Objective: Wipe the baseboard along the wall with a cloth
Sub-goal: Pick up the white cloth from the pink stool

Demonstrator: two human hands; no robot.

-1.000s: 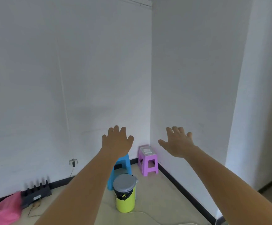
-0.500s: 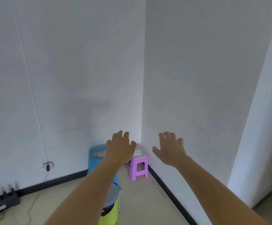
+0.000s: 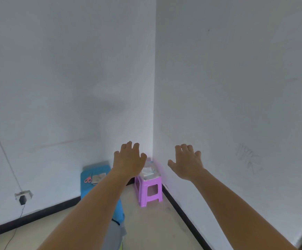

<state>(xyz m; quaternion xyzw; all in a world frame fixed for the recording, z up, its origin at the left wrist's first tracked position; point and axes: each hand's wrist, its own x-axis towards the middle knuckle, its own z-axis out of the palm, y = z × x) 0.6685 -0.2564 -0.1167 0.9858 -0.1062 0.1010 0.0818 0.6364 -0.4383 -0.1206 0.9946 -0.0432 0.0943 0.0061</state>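
A black baseboard [image 3: 180, 212] runs along the foot of both white walls and meets in the corner. My left hand [image 3: 128, 159] and my right hand [image 3: 187, 162] are stretched out in front of me at mid-height, palms down, fingers spread, holding nothing. A folded whitish cloth or paper [image 3: 147, 172] lies on the purple stool [image 3: 149, 188] in the corner, just below and between my hands. Both hands are well above the floor and apart from the baseboard.
A blue stool [image 3: 96, 177] with pink scissors [image 3: 88, 180] on it stands left of the purple one. A grey-lidded bin [image 3: 117, 235] is partly hidden under my left forearm. A wall socket [image 3: 23, 194] with a plug and cable sits low on the left wall.
The view has swung right and closer to the corner. The bin slid down under my left arm; the black rack and pink item left the frame. Both hands stay open.
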